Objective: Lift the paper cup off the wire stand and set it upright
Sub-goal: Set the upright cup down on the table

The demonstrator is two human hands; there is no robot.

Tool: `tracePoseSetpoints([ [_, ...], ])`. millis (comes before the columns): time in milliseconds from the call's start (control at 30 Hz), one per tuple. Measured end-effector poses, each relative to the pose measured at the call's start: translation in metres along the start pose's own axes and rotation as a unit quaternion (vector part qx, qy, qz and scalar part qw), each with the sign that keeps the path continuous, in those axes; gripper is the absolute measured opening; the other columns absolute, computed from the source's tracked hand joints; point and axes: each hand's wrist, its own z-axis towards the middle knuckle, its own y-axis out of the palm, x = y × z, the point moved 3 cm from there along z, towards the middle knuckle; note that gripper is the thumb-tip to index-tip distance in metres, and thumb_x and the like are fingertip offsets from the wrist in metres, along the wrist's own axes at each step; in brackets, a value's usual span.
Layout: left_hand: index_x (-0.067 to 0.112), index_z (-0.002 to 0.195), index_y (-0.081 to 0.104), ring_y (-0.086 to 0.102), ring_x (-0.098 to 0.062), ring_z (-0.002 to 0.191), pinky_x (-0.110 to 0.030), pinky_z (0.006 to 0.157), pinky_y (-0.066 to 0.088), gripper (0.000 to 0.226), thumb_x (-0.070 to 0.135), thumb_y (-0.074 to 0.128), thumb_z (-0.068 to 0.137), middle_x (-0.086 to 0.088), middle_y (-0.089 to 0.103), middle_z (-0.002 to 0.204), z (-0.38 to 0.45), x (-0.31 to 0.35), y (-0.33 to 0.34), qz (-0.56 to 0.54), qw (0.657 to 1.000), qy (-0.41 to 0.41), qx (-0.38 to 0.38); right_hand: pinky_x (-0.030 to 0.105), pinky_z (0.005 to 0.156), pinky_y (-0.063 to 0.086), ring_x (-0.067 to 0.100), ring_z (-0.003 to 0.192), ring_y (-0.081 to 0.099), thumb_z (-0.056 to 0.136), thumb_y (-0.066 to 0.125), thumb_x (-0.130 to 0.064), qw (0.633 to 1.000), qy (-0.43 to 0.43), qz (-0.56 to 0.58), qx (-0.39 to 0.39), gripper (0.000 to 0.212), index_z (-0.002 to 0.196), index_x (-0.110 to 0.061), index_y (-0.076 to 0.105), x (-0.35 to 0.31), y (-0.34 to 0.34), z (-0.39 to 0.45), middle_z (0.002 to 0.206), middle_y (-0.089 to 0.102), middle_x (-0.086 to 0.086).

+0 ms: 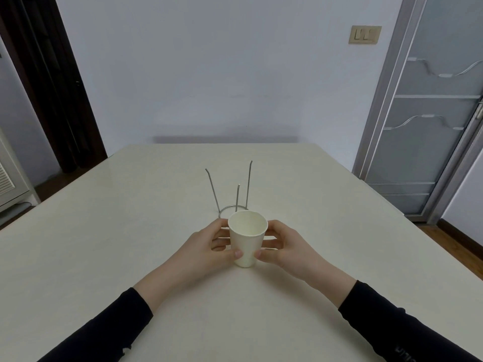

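Note:
A white paper cup [247, 244] stands upright, mouth up, with its base on the cream table [104, 244], just in front of the wire stand. My left hand [209, 246] wraps its left side and my right hand [285, 246] its right side, thumbs pressed on the near wall. The wire stand [236, 194] sits right behind the cup: three thin metal prongs rise from a ring base, and nothing hangs on them. The cup hides the front of the ring.
The table's far edge meets a pale wall. A dark doorway lies at the left, a frosted-glass sliding door [423, 126] at the right, and a white appliance [7, 178] at the far left. Both my sleeves are black.

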Motion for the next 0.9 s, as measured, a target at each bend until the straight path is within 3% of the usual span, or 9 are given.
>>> tracePoseSetpoints([
  [233,0.032,0.116,0.056,0.067,-0.006,0.109,-0.030,0.095,0.053,0.049,0.021,0.079,0.074,0.003,0.068,0.122,0.0007,-0.0033,0.0002,-0.001,1.000,0.000,-0.006,0.026,0.084,0.056,0.013,0.103,0.067,0.082,0.067,-0.002,1.000,-0.004,-0.010,0.004,0.043,0.118,-0.019,0.053,0.0013,0.0011,0.0017,0.118,0.062,-0.006],
  [400,0.033,0.117,0.055,0.067,-0.003,0.107,-0.023,0.090,0.053,0.050,0.024,0.078,0.074,0.005,0.068,0.121,-0.0008,-0.0046,-0.0001,0.003,1.000,-0.001,-0.005,0.015,0.071,0.055,0.001,0.098,0.066,0.082,0.068,-0.004,1.000,-0.009,-0.011,0.002,0.043,0.118,-0.023,0.053,0.0024,0.0029,0.0012,0.117,0.063,-0.008],
  [700,0.040,0.117,0.053,0.064,-0.005,0.113,-0.030,0.099,0.051,0.053,0.036,0.076,0.070,0.006,0.066,0.124,-0.0018,-0.0080,0.0038,0.032,0.999,0.001,-0.014,0.020,0.080,0.055,0.008,0.107,0.063,0.081,0.067,-0.004,1.000,-0.006,-0.006,0.001,0.046,0.121,-0.022,0.053,0.0059,0.0041,0.0020,0.125,0.061,-0.004],
  [900,0.039,0.121,0.053,0.062,-0.002,0.116,-0.030,0.101,0.049,0.054,0.032,0.076,0.072,0.011,0.063,0.125,-0.0015,-0.0097,0.0004,0.044,0.999,-0.001,-0.017,0.019,0.080,0.051,0.013,0.111,0.062,0.080,0.068,-0.004,1.000,-0.004,-0.012,-0.012,0.051,0.124,-0.023,0.050,0.0092,0.0045,0.0028,0.125,0.060,-0.005],
])
